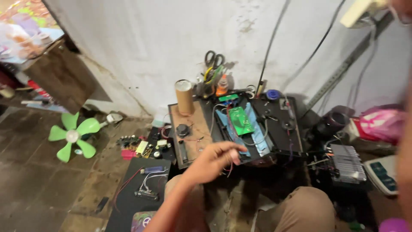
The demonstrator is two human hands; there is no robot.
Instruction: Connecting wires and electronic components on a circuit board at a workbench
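Left hand [216, 158] hovers half-curled, seemingly pinching thin wires [228, 168], beside the open chassis [281, 129]; best kept gentle near the green circuit board [240, 120].

Glossy green circuit board [241, 120]; matt cardboard tube [185, 97]; rough whitewashed wall [163, 47].

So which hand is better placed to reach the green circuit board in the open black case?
Probably the left hand: it hovers at the case's front edge, just below the green circuit board. The right hand isn't visible, only an arm at the frame's edge.

Left hand [216, 160] outstretched from bent forearm, fingers [235, 150] loosely curled, palm down, empty.
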